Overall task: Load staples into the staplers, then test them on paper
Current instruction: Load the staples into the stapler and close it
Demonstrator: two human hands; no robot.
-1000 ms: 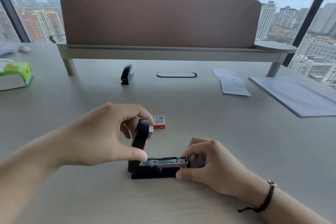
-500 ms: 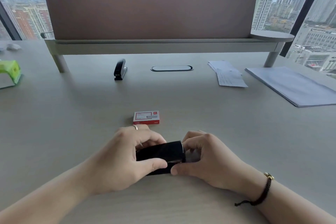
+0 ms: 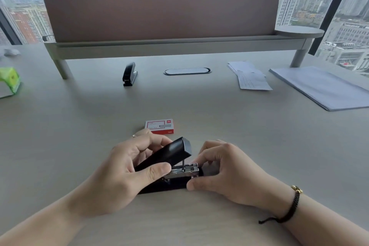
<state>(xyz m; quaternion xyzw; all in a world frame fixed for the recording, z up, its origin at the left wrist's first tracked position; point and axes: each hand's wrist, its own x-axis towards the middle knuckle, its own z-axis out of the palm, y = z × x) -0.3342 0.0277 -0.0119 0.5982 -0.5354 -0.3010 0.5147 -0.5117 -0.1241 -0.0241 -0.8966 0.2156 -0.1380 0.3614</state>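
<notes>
A black stapler [image 3: 171, 156] lies on the desk in front of me with its lid partly raised and the metal staple channel [image 3: 184, 171] showing. My left hand [image 3: 123, 173] grips the lid from the left, thumb on its near side. My right hand [image 3: 221, 173] pinches the front end of the stapler's base and channel. A red and white staple box [image 3: 159, 126] lies closed just behind the hands. A second black stapler [image 3: 129, 74] stands shut farther back. White paper slips [image 3: 249, 76] lie at the back right.
A large stack of paper sheets [image 3: 323, 88] sits at the far right. A brown divider panel on a raised shelf [image 3: 159, 46] runs across the back. An oval cable port [image 3: 187, 71] is at centre back. A green tissue box [image 3: 9, 82] is at the left edge.
The lid was fully upright, then pressed shut half a second ago, and now it is lifted partway again by my left hand. My right hand stays at the front end.
</notes>
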